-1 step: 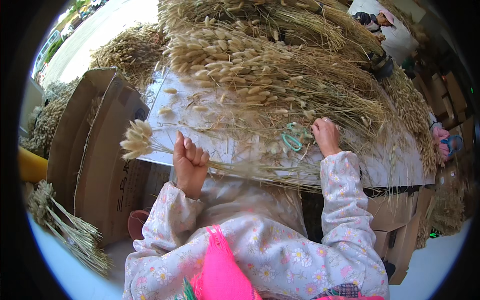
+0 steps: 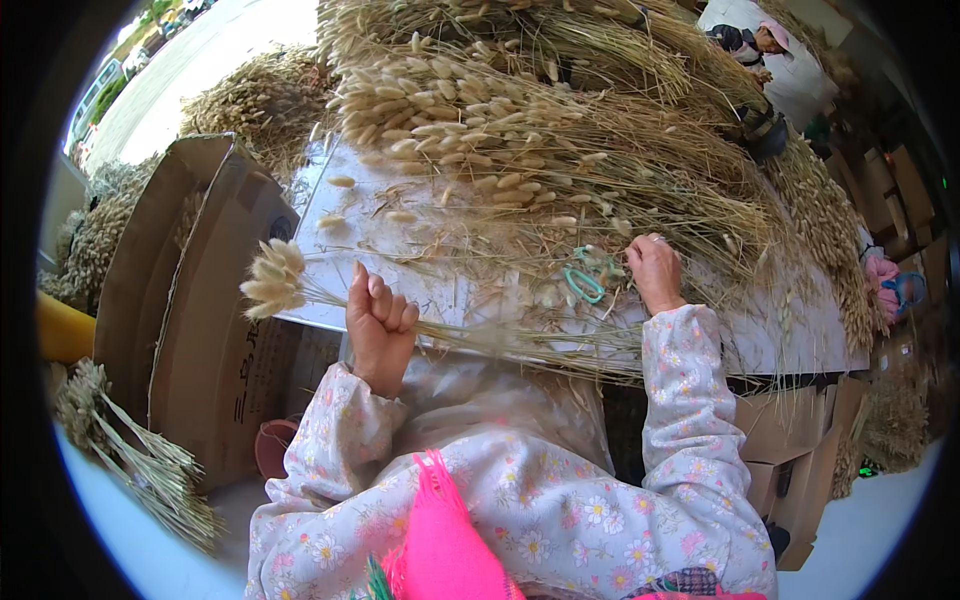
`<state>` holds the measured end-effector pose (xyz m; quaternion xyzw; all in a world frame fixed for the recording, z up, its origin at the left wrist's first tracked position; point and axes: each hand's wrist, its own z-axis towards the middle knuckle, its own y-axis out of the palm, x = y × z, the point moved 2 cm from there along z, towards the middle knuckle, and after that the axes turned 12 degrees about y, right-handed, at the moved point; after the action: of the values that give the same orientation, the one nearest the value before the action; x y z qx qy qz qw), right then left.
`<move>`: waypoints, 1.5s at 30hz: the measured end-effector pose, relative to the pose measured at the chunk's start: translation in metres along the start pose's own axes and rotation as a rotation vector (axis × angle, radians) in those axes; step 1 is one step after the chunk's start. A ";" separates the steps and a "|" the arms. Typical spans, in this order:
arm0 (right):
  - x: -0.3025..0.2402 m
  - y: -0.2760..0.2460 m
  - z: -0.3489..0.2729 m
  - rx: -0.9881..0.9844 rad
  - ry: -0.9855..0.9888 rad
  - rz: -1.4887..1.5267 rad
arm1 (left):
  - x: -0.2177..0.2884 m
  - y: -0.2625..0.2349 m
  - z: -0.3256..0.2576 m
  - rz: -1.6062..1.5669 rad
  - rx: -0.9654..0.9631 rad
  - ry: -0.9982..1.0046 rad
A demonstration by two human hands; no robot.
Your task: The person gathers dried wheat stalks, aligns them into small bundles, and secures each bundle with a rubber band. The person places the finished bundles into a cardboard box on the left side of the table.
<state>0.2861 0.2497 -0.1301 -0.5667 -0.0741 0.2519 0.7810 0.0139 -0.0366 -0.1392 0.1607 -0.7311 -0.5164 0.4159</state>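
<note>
My left hand [image 2: 380, 330] is a closed fist around the stems of a small bunch of dried bunny-tail grass [image 2: 272, 280]. The fluffy cream heads stick out to the left, and thin stems trail right along the table's near edge. My right hand [image 2: 656, 275] rests at the right among loose stems, fingers bent and tips together; whether a stem is pinched there is hidden. Just left of it lies a pair of scissors with teal handles [image 2: 573, 284], partly under bits of grass. Beyond both hands spreads a large heap of the same grass [image 2: 480, 130], heads mostly to the left.
Loose heads and stem scraps litter the white table [image 2: 345, 200]. A tall cardboard box [image 2: 205, 300] stands at its left, with a tied grass bundle [image 2: 150, 460] near it. More boxes [image 2: 790, 430] sit at the lower right. Another person [image 2: 745, 42] is at the far right.
My right hand has shifted very slightly to the right. The left hand and its bunch look the same.
</note>
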 end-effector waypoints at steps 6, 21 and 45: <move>-0.071 -0.052 0.000 0.014 -0.159 0.303 | -0.004 0.001 0.001 -0.001 -0.034 0.001; -0.251 -0.051 -0.075 -0.049 -0.650 0.239 | -0.002 0.016 -0.009 0.210 -0.146 -0.003; -0.039 -0.099 -0.042 -0.184 -0.307 0.304 | -0.005 0.012 0.000 0.132 -0.099 -0.048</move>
<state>0.3000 0.1727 -0.0462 -0.5953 -0.1283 0.4420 0.6587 0.0194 -0.0281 -0.1311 0.0788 -0.7236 -0.5269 0.4387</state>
